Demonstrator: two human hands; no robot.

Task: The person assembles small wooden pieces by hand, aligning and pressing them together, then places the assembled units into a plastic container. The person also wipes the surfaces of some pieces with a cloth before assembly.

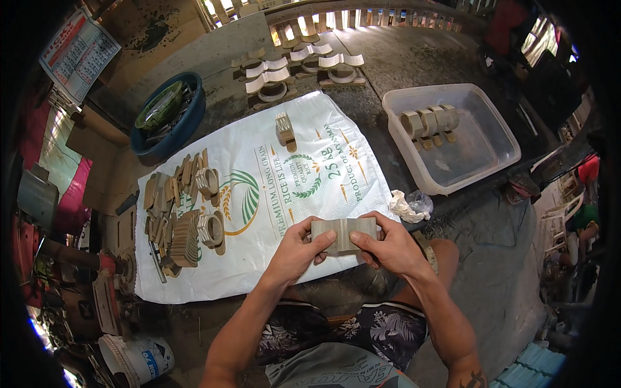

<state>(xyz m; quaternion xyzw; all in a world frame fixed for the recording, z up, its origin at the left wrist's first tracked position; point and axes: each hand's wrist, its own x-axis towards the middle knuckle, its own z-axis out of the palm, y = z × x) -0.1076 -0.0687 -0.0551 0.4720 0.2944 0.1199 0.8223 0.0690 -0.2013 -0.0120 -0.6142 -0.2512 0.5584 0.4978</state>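
Observation:
A pale grey-brown wooden piece [343, 234] with a narrow ridged band down its middle is held level in front of my lap. My left hand [297, 251] grips its left end, thumb on the near face. On the opposite end my right hand [393, 249] is closed the same way. Beneath and beyond the hands lies a white printed sack [259, 116]. A small stack of wooden pieces [284, 131] rests on its far part. Heaped along the sack's left side are several slats, ring-shaped parts and a ribbed wooden stack [185, 239].
At right stands a clear plastic bin [479, 165] holding a row of wooden rings [430, 121]. Several curved wooden pieces [266, 81] sit at the back. A blue basin [145, 150] is at far left, and crumpled plastic [420, 205] lies beyond my right hand.

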